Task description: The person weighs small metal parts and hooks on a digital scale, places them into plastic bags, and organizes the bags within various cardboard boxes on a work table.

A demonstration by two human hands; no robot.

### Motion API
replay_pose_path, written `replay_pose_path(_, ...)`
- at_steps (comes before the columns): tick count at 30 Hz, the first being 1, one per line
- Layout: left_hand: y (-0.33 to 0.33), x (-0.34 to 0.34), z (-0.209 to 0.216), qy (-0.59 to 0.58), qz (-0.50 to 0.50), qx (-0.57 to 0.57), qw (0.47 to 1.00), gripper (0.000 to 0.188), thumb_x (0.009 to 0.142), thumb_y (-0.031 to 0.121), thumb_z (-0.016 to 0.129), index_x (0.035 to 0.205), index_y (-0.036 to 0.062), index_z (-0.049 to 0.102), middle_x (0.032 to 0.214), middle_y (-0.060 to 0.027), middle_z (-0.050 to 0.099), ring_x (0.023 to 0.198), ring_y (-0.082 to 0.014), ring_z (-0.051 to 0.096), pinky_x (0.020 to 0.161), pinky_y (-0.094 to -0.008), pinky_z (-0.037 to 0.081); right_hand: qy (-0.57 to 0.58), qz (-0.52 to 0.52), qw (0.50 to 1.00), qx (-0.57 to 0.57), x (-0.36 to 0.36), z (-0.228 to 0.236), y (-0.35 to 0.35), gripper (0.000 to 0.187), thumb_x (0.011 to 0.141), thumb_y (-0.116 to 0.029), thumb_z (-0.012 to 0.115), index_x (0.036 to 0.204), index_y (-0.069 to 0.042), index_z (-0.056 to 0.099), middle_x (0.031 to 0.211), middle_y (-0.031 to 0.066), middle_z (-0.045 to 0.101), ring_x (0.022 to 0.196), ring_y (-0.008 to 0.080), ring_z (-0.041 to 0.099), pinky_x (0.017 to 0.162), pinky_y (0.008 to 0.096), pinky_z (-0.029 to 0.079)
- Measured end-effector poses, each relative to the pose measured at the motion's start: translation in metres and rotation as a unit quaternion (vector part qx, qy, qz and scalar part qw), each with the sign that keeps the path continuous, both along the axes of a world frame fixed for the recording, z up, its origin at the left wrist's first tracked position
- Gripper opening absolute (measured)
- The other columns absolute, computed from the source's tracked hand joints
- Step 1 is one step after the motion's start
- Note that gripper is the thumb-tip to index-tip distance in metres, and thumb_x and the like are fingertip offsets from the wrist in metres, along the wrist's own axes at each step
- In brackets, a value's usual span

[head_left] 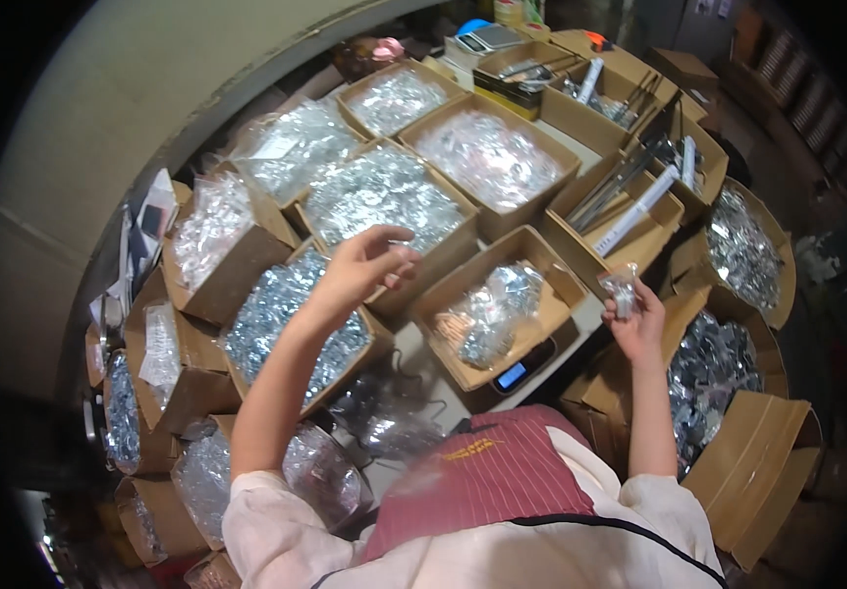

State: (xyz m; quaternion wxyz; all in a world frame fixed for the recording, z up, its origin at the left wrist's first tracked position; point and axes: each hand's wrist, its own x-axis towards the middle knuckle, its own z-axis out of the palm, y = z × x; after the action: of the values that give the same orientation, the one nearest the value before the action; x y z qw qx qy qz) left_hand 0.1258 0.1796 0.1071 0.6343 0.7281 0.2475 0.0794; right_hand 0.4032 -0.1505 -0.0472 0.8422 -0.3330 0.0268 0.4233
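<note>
a: hands first, please. what is the left hand [369, 263] doing?

b: it is raised over the open cardboard boxes, fingers pinched together near the thumb. whether something small sits between them i cannot tell; it is too blurred. just below it lies the brown cardboard box heaped with small silvery metal parts [291, 324].

a: and the right hand [639, 319]?

b: closed round a small clear plastic bag of shiny metal pieces [624, 290], held up beside the right edge of the table, well apart from the other hand.

a: what sits between the two hands?

b: a shallow brown cardboard tray holding several filled clear bags [492, 309], resting on a black flat scale with a small blue lit display [521, 371]. the display's figures are too small to read.

a: anything beyond?

b: more brown boxes of bagged silvery hardware [487, 157] further back, and to the right long narrow boxes with grey metal rods and white tubes [629, 196]. at the far end stands a second, pale digital scale [487, 39]. crumpled clear plastic wrap [394, 417] lies on the table near the person's striped red apron [487, 476].
</note>
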Motion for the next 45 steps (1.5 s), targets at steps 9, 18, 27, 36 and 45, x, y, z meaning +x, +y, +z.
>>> replay_pose_path(9, -0.029, 0.01, 0.003, -0.008, -0.011, -0.02, 1.0, 0.035, 0.096, 0.023, 0.063, 0.124, 0.0023, 0.061, 0.115, -0.0091, 0.067, 0.096, -0.0135, 0.065, 0.081, -0.0276, 0.05, 0.011, -0.026, 0.999, -0.023, -0.006, -0.001, -0.003, 0.038, 0.093, -0.027, 0.057, 0.111, 0.007, 0.06, 0.097, 0.0181, 0.066, 0.076, 0.0286, 0.064, 0.068, 0.0389, 0.052)
replay_pose_path(18, -0.044, 0.029, -0.015, 0.001, -0.061, -0.036, 0.997, 0.027, 0.096, 0.015, 0.062, 0.12, 0.0012, 0.064, 0.11, -0.0058, 0.068, 0.096, -0.0127, 0.065, 0.081, -0.0256, 0.05, -0.005, -0.021, 1.0, -0.009, -0.006, -0.001, -0.004, 0.031, 0.091, -0.024, 0.057, 0.104, 0.004, 0.063, 0.093, 0.0153, 0.068, 0.075, 0.025, 0.065, 0.069, 0.0375, 0.054)
replay_pose_path(27, -0.054, 0.052, -0.04, 0.019, -0.085, 0.0, 0.996, 0.024, 0.097, 0.012, 0.06, 0.117, -0.0005, 0.064, 0.105, -0.0071, 0.068, 0.091, -0.011, 0.063, 0.079, -0.0248, 0.05, -0.019, -0.021, 0.999, -0.023, -0.006, -0.002, -0.003, 0.029, 0.091, -0.023, 0.058, 0.103, 0.003, 0.064, 0.092, 0.0143, 0.069, 0.072, 0.0231, 0.066, 0.067, 0.0354, 0.055)
replay_pose_path(36, -0.062, 0.072, -0.078, 0.033, -0.086, 0.008, 0.996, 0.022, 0.096, 0.01, 0.06, 0.114, -0.0005, 0.064, 0.099, -0.0039, 0.067, 0.086, -0.0084, 0.06, 0.076, -0.0238, 0.049, -0.031, -0.022, 0.999, -0.032, -0.004, -0.006, -0.003, 0.028, 0.091, -0.024, 0.058, 0.102, 0.002, 0.065, 0.09, 0.0133, 0.07, 0.072, 0.0223, 0.066, 0.066, 0.0353, 0.055)
replay_pose_path(45, -0.075, 0.096, -0.131, 0.04, -0.034, 0.344, 0.938, 0.039, 0.079, 0.021, 0.074, 0.111, -0.0001, 0.067, 0.103, -0.0176, 0.067, 0.093, -0.0293, 0.065, 0.084, -0.039, 0.051, -0.032, -0.04, 0.997, -0.054, -0.006, -0.007, -0.002, 0.031, 0.09, -0.023, 0.058, 0.105, 0.004, 0.063, 0.093, 0.0155, 0.069, 0.073, 0.0255, 0.064, 0.067, 0.0362, 0.055)
